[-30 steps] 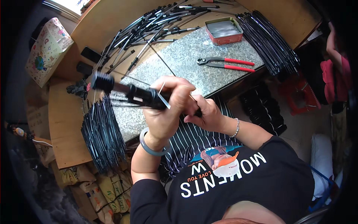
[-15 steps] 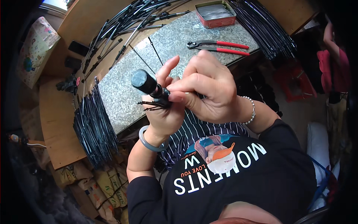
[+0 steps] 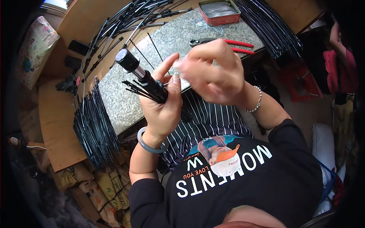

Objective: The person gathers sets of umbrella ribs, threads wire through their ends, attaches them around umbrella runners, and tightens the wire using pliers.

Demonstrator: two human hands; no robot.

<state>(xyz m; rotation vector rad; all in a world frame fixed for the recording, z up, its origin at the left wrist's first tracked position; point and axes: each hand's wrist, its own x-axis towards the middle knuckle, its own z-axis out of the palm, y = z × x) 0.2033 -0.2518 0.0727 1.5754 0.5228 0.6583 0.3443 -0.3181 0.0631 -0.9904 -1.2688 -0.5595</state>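
Note:
My left hand (image 3: pixel 161 110) is closed around what looks like a folding umbrella frame (image 3: pixel 143 74), with a black cylindrical end, a short silver tube and thin black ribs (image 3: pixel 137 90) fanning out beside it. Other ribs stick up past my raised left index finger. From the dark collar near my left thumb a fine metal wire (image 3: pixel 173 81) runs toward my right hand (image 3: pixel 218 72). The right fingers are bent and pinched at the wire's far end, their tips blurred. Behind that hand lie nippers with red handles (image 3: pixel 241 43), partly covered.
A red tin (image 3: pixel 220 18) of thin wires stands at the back of the speckled grey tabletop (image 3: pixel 125 100). Bundles of black ribs hang over its left (image 3: pixel 97 127) and right (image 3: pixel 266 28) edges. More umbrella frames (image 3: pixel 125 22) are piled at the far left, near a dark phone (image 3: pixel 78 47).
The frame in my left hand has moved left and up, showing more silver tube and ribs. My right hand has drawn back slightly and up, exposing the wire and covering part of the nippers.

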